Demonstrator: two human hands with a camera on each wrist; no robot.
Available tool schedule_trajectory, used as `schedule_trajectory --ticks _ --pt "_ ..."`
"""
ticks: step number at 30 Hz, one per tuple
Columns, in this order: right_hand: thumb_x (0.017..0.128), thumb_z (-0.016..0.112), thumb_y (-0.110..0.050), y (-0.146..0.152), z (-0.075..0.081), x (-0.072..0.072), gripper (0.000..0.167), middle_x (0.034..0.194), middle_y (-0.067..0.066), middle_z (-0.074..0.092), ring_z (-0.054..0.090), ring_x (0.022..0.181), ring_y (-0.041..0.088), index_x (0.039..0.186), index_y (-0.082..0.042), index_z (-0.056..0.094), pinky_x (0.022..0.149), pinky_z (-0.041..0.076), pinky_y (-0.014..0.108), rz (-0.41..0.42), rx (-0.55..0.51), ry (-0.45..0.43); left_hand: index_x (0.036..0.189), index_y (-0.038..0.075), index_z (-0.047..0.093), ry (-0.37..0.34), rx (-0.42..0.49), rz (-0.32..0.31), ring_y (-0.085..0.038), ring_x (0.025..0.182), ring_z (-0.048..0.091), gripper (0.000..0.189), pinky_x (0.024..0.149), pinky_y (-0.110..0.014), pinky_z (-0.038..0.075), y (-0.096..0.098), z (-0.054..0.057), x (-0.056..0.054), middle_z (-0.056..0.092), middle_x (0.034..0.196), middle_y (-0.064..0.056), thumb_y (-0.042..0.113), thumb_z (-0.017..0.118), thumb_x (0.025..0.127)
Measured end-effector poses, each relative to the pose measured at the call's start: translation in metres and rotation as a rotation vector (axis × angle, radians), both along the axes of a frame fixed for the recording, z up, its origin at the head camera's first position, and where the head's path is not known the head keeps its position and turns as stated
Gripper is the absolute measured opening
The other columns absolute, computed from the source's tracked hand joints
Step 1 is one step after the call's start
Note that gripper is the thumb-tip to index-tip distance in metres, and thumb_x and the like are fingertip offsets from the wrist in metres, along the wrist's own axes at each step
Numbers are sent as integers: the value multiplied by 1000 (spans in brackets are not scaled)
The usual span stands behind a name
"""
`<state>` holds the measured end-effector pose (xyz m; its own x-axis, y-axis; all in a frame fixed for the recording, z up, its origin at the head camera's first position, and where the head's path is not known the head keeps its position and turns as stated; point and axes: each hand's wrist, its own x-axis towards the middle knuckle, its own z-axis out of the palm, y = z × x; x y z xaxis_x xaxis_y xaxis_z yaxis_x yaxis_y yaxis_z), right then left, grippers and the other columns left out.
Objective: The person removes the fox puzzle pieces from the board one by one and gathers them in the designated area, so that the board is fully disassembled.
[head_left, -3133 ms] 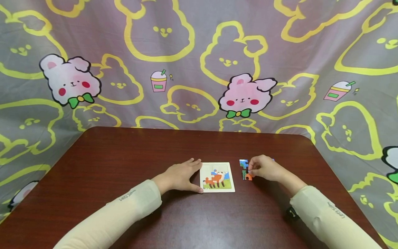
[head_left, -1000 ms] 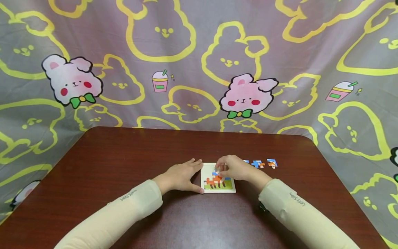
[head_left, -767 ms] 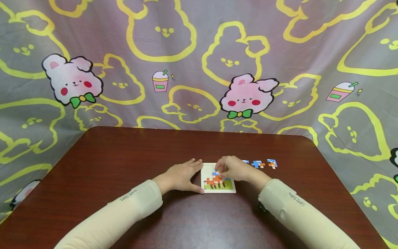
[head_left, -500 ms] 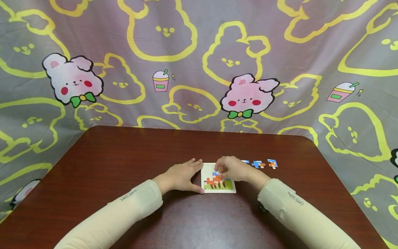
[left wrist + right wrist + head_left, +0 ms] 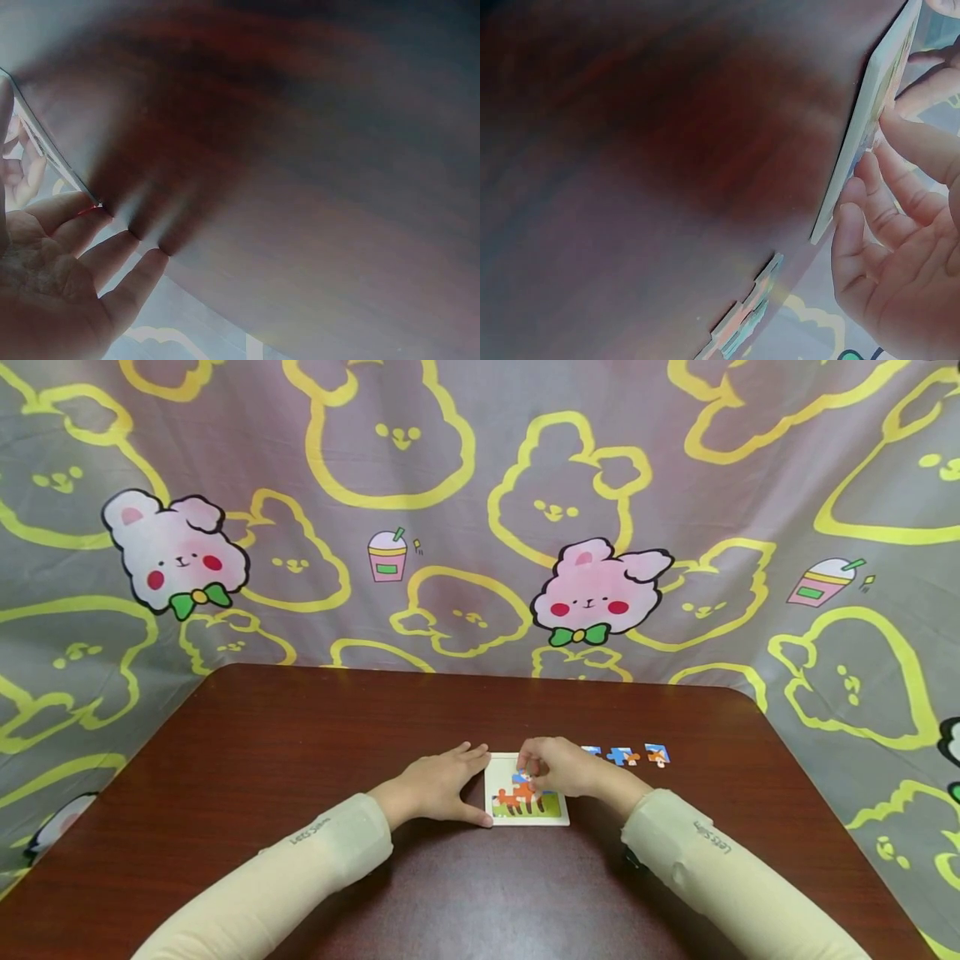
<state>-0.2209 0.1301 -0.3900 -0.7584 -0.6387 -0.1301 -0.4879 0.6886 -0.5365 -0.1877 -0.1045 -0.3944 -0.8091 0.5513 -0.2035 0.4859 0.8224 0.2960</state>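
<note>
A square wooden puzzle board lies on the table with a partly filled fox picture; its upper left area shows bare wood. My left hand is spread along the board's left side, fingertips at the far corner and thumb at the near one. The left wrist view shows those fingers extended. Over the board's right part, my right hand pinches a small puzzle piece against the picture with thumb and bent fingers. Most of that piece is covered. In the right wrist view, the thumb reaches the board's surface.
To the right of the board, loose puzzle pieces lie in a row: a blue one, a blue and orange one and one with a fox ear. The right forearm hides table beside the board. A patterned curtain stands behind the table.
Since about three seconds ago, my right hand has moved left from the loose pieces onto the board. Over the last second it stays nearly still there. The left hand keeps its place.
</note>
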Motion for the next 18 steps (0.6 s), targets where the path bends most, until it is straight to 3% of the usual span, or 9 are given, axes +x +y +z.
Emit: schedule_trajectory --ticks 18 --pt "86 73 2 2 1 3 23 84 3 58 57 64 11 102 -7 59 61 46 22 21 -70 -26 156 13 34 -1 -1 -2 -26 153 23 100 113 -57 35 0 0 0 26 165 -3 66 71 80"
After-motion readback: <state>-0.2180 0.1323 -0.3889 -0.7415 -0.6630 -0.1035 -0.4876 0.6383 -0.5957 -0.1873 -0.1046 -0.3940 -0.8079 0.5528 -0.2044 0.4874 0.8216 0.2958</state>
